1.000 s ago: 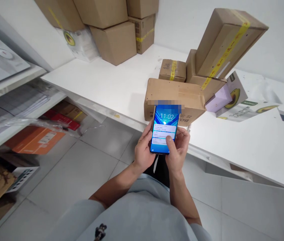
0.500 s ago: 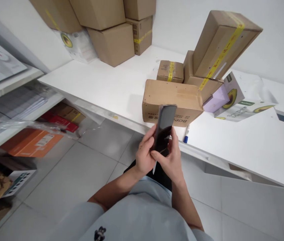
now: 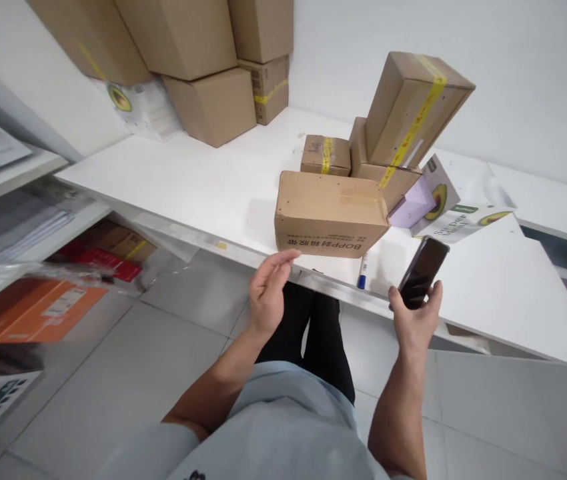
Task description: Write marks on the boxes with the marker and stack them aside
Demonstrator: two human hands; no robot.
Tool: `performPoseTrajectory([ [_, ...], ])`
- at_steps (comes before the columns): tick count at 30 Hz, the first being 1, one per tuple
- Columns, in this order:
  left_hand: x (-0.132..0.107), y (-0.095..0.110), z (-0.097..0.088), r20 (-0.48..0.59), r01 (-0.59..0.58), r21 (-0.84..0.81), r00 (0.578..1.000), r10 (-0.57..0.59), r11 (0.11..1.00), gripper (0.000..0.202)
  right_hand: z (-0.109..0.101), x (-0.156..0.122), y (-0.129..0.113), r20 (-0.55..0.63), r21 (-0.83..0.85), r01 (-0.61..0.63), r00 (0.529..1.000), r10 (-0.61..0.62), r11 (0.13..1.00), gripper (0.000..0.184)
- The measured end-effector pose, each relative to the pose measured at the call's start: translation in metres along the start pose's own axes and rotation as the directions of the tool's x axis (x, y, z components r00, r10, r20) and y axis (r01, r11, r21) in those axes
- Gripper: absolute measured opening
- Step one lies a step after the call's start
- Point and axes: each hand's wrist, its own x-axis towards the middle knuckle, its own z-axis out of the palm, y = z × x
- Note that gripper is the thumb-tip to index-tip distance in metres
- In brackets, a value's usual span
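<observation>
In my right hand point(image 3: 416, 323) I grip a black smartphone point(image 3: 424, 270), its dark screen tilted up over the front edge of the white table point(image 3: 203, 193). My left hand point(image 3: 269, 293) holds nothing; its fingers stretch out near the lower left corner of a brown cardboard box point(image 3: 331, 213) with printed lettering. Whether the fingertips touch that box I cannot tell. Between the box and the phone, a blue-capped marker point(image 3: 363, 272) lies close to the table edge.
Behind the box stand a small taped carton point(image 3: 325, 155), a tilted taller carton point(image 3: 416, 110), a purple box point(image 3: 412, 203) and a white avocado-print box point(image 3: 463, 221). Large cartons point(image 3: 211, 107) are stacked at the back left. On the left, shelves hold an orange box point(image 3: 38, 310).
Both hands were together on the phone. My left hand has let go and moved left; my right hand has carried the phone to the right over the table edge. The view has shifted slightly.
</observation>
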Motion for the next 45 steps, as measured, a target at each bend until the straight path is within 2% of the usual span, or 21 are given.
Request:
performPoseTrajectory([
  [2,0.011,-0.002,-0.004,-0.059,-0.036,0.024,0.998,0.037,0.999,0.02,-0.004,0.018,0.006,-0.026,-0.177,-0.068,0.998,0.064,0.982,0.109],
  [4,0.021,-0.005,-0.008,-0.083,-0.067,0.085,0.994,0.074,0.994,0.026,-0.003,0.031,0.007,0.013,-0.269,-0.089,0.995,0.096,0.959,0.11],
  [8,0.039,-0.013,-0.013,-0.09,-0.109,0.326,0.985,0.146,0.939,0.04,0.011,0.046,0.006,0.106,-0.379,0.001,0.994,0.042,0.925,0.108],
  [12,0.061,-0.016,-0.014,-0.062,-0.097,0.487,0.988,0.145,0.868,0.054,0.028,0.057,0.013,0.149,-0.429,0.094,0.988,-0.032,0.898,0.095],
  [16,0.087,-0.026,-0.013,-0.056,-0.041,0.478,0.995,0.077,0.878,0.078,0.032,0.063,0.019,0.182,-0.385,0.123,0.982,-0.055,0.915,0.083],
  [19,0.105,-0.038,-0.012,-0.053,0.0,0.431,0.998,0.025,0.903,0.085,0.03,0.063,0.008,0.221,-0.161,0.213,0.959,-0.175,0.964,0.09],
  [22,0.116,-0.044,-0.012,-0.037,-0.019,0.36,0.999,0.034,0.933,0.068,0.034,0.069,-0.014,0.295,0.104,0.319,0.894,-0.336,0.942,0.101],
  [24,0.119,-0.043,-0.015,-0.076,0.004,0.361,0.997,0.025,0.932,0.058,0.044,0.079,-0.03,0.33,0.249,0.336,0.853,-0.405,0.909,0.108],
  [27,0.122,-0.036,-0.019,-0.129,0.029,0.408,0.991,0.026,0.912,0.059,0.065,0.098,-0.048,0.399,0.463,0.243,0.802,-0.445,0.852,0.12],
  [30,0.129,-0.031,-0.021,-0.068,-0.015,0.416,0.997,0.047,0.909,0.067,0.084,0.105,-0.061,0.455,0.591,0.184,0.728,-0.513,0.785,0.131],
  [32,0.138,-0.03,-0.024,-0.06,-0.013,0.387,0.997,0.04,0.922,0.071,0.091,0.098,-0.067,0.46,0.583,0.239,0.691,-0.558,0.777,0.131],
  [35,0.153,-0.032,-0.03,-0.173,0.02,0.27,0.984,0.028,0.963,0.067,0.09,0.077,-0.071,0.453,0.443,0.412,0.663,-0.596,0.796,0.13],
  [37,0.16,-0.03,-0.037,-0.234,0.061,0.169,0.972,-0.02,0.984,0.059,0.082,0.064,-0.072,0.44,0.348,0.532,0.634,-0.636,0.772,0.132],
  [40,0.162,-0.024,-0.046,-0.231,0.123,0.049,0.967,-0.108,0.991,0.052,0.066,0.05,-0.075,0.422,0.288,0.681,0.54,-0.728,0.673,0.133],
  [43,0.159,-0.019,-0.051,-0.181,0.145,-0.017,0.973,-0.145,0.989,0.051,0.055,0.035,-0.085,0.396,0.244,0.801,0.433,-0.81,0.547,0.137],
  [45,0.157,-0.017,-0.052,-0.151,0.141,-0.039,0.978,-0.146,0.989,0.05,0.052,0.022,-0.091,0.355,0.221,0.844,0.396,-0.847,0.488,0.148],
])
